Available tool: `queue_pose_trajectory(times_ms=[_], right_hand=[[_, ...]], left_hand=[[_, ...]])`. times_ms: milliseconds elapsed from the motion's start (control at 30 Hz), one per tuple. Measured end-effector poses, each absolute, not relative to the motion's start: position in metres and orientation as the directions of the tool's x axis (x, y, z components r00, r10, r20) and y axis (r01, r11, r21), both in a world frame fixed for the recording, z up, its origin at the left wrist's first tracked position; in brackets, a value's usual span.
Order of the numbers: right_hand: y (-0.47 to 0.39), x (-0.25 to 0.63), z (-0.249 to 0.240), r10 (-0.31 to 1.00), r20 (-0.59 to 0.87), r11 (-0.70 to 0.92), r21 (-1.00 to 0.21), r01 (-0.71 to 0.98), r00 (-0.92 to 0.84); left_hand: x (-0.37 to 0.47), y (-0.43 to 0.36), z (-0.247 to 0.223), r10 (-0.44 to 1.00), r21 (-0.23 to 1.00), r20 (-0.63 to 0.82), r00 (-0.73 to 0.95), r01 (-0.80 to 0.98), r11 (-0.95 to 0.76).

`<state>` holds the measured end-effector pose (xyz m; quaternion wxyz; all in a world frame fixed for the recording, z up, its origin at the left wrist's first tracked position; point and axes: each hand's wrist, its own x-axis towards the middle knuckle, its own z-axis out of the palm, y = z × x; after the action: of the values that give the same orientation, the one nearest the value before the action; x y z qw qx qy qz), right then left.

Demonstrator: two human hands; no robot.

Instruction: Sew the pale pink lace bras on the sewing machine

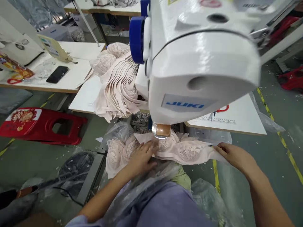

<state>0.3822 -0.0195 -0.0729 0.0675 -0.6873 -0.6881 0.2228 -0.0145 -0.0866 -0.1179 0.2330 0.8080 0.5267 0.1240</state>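
Observation:
A pale pink lace bra (pixel 189 153) is stretched sideways below the head of a white sewing machine (pixel 203 63). My right hand (pixel 233 154) pinches the bra's right end between thumb and fingers. Toward its left part, my left hand (pixel 142 156) is closed on the fabric, fingertips on top and slightly blurred, thumb lower. More pink lace cups (pixel 115 154) lie just left of that hand, over my lap and clear plastic. The machine's needle area is hidden behind a brown and clear guard (pixel 163 130).
Stacked pink fabric pieces (pixel 118 85) hang over the left table edge. Red-handled scissors (pixel 216 112) lie on the right board. A phone (pixel 57 74) rests on the neighbouring table. At left is a red stool (pixel 44 126); a clear plastic tray (pixel 213 135) sits under the right board.

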Motion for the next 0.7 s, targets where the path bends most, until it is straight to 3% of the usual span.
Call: queue_pose_trajectory(times_ms=[67,167,267,400,500,567,600,700], right_hand=[[-0.014,0.370,-0.083,0.984,-0.166,0.004,-0.367,0.930,-0.069],[-0.008,0.319,-0.109,0.974,-0.030,0.192,-0.415,0.889,-0.224],[-0.006,0.266,-0.143,0.911,-0.028,0.341,-0.512,0.788,-0.412],[-0.008,0.236,-0.170,0.873,-0.180,0.273,-0.590,0.760,-0.453],[-0.015,0.224,-0.156,0.926,-0.055,0.254,-0.643,0.723,-0.374],[-0.025,0.206,-0.133,0.888,0.016,0.345,-0.683,0.644,-0.459],[-0.031,0.195,-0.120,0.808,0.006,0.418,-0.711,0.566,-0.589],[-0.048,0.166,-0.086,0.421,-0.084,0.506,-0.805,0.311,-0.903]], left_hand=[[-0.033,-0.086,-0.117,0.948,0.440,-0.268,0.172,0.897,-0.039],[-0.084,-0.091,-0.117,0.857,0.163,-0.434,-0.280,0.911,0.380],[-0.122,-0.101,-0.121,0.741,-0.017,-0.499,-0.449,0.860,0.510],[-0.126,-0.117,-0.126,0.669,-0.070,-0.586,-0.458,0.851,0.521],[-0.104,-0.128,-0.107,0.693,-0.057,-0.573,-0.439,0.864,0.500],[-0.082,-0.133,-0.083,0.739,0.013,-0.564,-0.369,0.890,0.455],[-0.070,-0.135,-0.069,0.772,0.093,-0.561,-0.298,0.904,0.416],[-0.042,-0.134,-0.033,0.877,0.558,-0.478,0.044,0.787,0.265]])
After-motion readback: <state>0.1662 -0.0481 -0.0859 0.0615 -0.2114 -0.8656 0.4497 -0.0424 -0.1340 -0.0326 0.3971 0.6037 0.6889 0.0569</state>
